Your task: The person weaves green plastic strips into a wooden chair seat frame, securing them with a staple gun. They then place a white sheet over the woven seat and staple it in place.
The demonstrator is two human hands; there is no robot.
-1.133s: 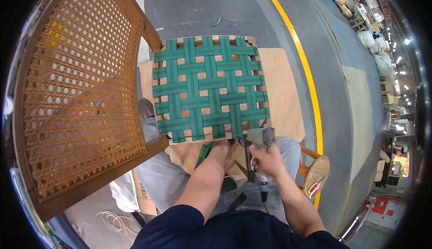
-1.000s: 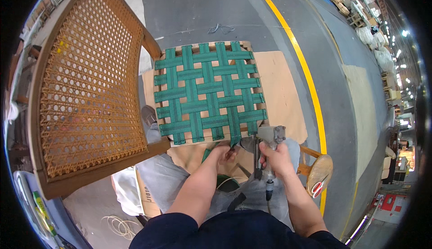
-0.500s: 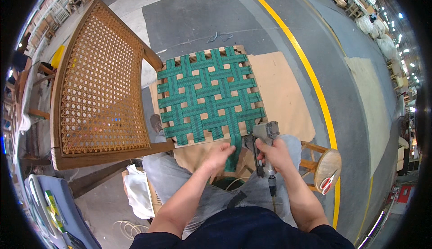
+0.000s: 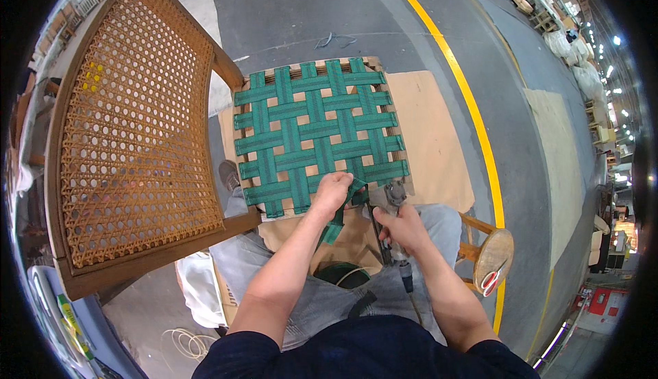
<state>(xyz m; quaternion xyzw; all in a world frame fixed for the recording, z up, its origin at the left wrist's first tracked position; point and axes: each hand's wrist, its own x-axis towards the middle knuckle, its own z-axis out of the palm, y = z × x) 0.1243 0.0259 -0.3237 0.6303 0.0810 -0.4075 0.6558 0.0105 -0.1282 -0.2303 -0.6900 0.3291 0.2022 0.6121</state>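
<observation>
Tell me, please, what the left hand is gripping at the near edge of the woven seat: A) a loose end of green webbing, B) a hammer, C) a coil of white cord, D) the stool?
A: the left hand pinches a loose green webbing end that hangs down from the seat frame, while the right hand holds a stapler beside it.
</observation>
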